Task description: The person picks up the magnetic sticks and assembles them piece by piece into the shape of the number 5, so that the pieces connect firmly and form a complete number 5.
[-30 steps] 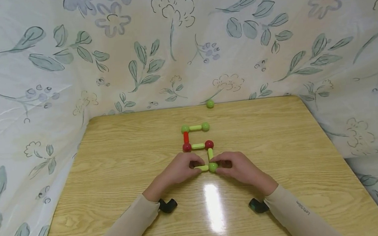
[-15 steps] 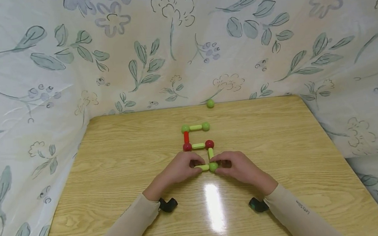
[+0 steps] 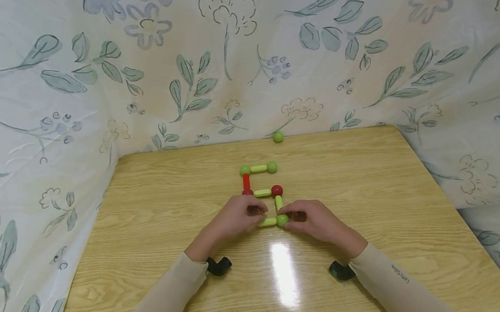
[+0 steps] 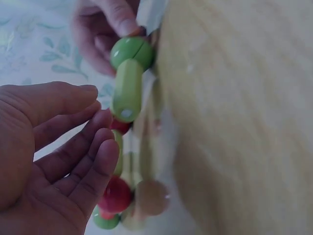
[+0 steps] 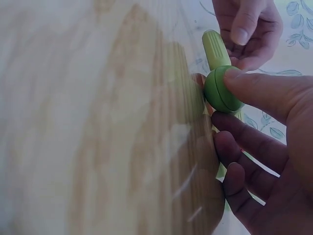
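Note:
Magnetic rods and balls form a zigzag chain on the table. At its near end, my right hand (image 3: 314,219) pinches a green ball (image 3: 282,220) between thumb and index finger. From that ball a yellow-green magnetic rod (image 4: 127,93) points left, its end bare. Just left of it is my left hand (image 3: 237,216), thumb and fingers apart with nothing between them. Farther along the chain come another yellow-green rod (image 3: 278,201), a red ball (image 3: 276,190), and a second red ball partly hidden by my left hand. A red rod (image 3: 246,181) leads to two green balls joined by a rod (image 3: 258,168).
A loose green ball (image 3: 278,136) lies at the back edge of the wooden table (image 3: 156,197). Floral cloth (image 3: 243,68) hangs behind and beside the table. Dark wrist-worn pieces (image 3: 219,266) show beneath both sleeves.
My left hand has let go of the yellow-green rod's free end and moved slightly left and away from me. The right hand stays on the green ball.

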Demonstrator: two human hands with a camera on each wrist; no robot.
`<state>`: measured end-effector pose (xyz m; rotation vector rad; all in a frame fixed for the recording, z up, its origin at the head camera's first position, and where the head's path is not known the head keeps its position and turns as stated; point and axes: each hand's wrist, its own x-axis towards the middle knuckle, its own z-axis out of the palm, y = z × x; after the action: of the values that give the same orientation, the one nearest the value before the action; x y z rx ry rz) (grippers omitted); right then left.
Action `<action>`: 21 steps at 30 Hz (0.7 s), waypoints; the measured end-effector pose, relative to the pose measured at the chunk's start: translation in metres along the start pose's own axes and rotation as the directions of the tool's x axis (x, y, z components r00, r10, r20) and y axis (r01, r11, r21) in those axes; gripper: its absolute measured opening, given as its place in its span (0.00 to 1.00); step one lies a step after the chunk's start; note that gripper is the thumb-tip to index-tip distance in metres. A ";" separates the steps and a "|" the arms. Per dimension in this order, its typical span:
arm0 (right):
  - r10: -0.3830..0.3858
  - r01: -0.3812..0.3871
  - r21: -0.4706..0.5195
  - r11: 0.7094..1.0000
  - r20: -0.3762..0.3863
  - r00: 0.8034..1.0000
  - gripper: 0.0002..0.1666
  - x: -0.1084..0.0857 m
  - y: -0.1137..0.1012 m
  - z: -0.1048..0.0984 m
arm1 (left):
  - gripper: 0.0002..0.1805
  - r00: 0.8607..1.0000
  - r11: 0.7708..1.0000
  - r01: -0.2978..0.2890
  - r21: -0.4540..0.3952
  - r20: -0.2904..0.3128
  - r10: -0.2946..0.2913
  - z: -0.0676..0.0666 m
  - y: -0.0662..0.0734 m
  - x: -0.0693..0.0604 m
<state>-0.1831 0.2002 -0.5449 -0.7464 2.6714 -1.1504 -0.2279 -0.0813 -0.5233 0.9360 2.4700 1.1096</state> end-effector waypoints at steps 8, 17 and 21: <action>0.007 -0.008 0.030 1.000 0.003 1.000 0.20 0.000 0.002 -0.001 | 0.10 0.999 0.999 0.040 0.003 -0.029 -0.039 -0.030 0.003 0.013; -0.002 0.002 0.067 0.998 -0.007 1.000 0.21 0.000 0.011 0.000 | 0.11 0.997 0.999 0.036 -0.032 -0.062 -0.038 -0.051 0.007 0.041; -0.024 0.024 0.080 0.996 -0.010 1.000 0.21 0.000 0.014 0.001 | 0.09 0.994 0.999 0.032 -0.040 -0.103 -0.036 -0.053 0.007 0.054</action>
<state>-0.1883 0.2076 -0.5551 -0.7636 2.6122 -1.2614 -0.2912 -0.0722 -0.4827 0.8423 2.5274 1.2188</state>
